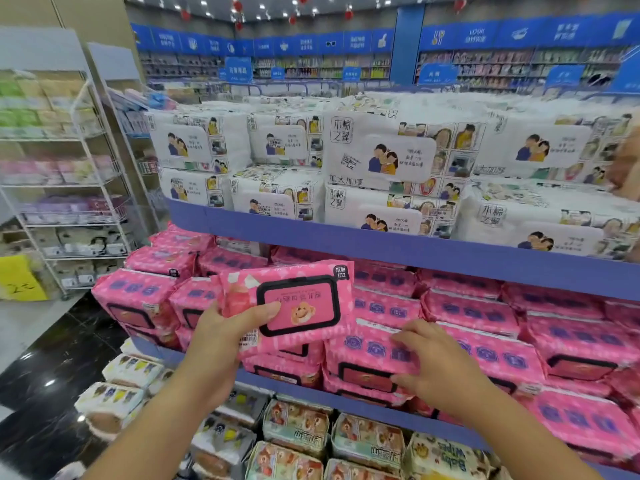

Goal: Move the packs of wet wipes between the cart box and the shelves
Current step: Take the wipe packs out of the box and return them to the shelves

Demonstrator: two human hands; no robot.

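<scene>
My left hand (221, 337) grips a pink pack of wet wipes (294, 303) with a black-framed lid, holding it up in front of the middle shelf (304, 388). My right hand (433, 365) grips another pink pack (367, 355) lying on the front stack of that shelf, fingers over its top and thumb at its front. Several more pink packs (485, 327) fill the middle shelf. The cart box is out of view.
White packs with cartoon people (381, 157) are stacked on the blue upper shelf (398, 251). Mixed baby-wipe packs (311, 434) lie on the bottom level. A white wire rack (69, 188) stands at left beside a dark glossy floor (52, 375).
</scene>
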